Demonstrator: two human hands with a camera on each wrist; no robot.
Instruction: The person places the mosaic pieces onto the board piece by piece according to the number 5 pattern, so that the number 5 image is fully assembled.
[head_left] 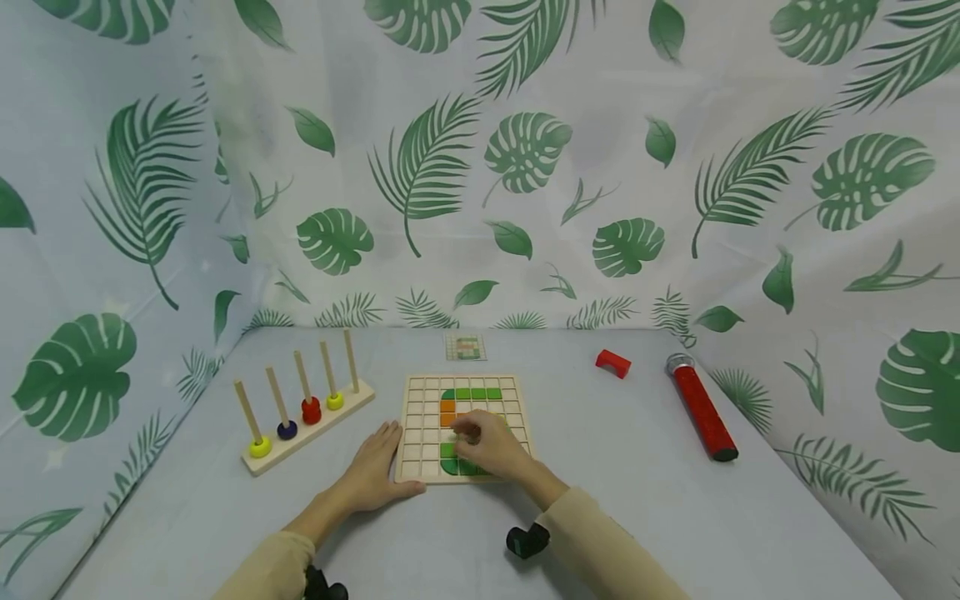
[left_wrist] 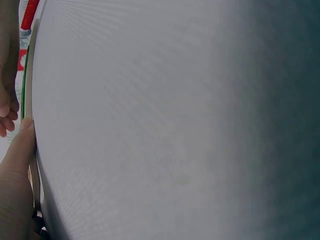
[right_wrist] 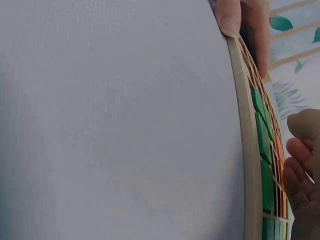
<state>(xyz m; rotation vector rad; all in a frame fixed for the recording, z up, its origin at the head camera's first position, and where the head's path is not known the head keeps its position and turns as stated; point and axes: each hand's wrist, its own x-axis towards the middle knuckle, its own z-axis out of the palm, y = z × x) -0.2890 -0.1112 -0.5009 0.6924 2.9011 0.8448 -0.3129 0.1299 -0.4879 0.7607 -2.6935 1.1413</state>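
Note:
A square wooden grid board (head_left: 420, 383) lies on the table, with green, teal and orange tiles set in its cells. My left hand (head_left: 373, 469) rests at its near left corner, fingers straight along the left side and thumb against the front edge. Over the middle of the board hovers my right hand (head_left: 491, 446), its fingers bent and thumb close to them. In the right wrist view the right hand's fingers (right_wrist: 295, 180) curl beside the green tiles (right_wrist: 267, 185). Whether a small tile is between the fingertips is hidden.
To the left stands a wooden peg rack (head_left: 315, 429) with yellow, blue and red rings on its pegs. A patterned card (head_left: 466, 347) lies behind the board. At the right are a red arch block (head_left: 613, 363) and a red tube with a silver end (head_left: 703, 408).

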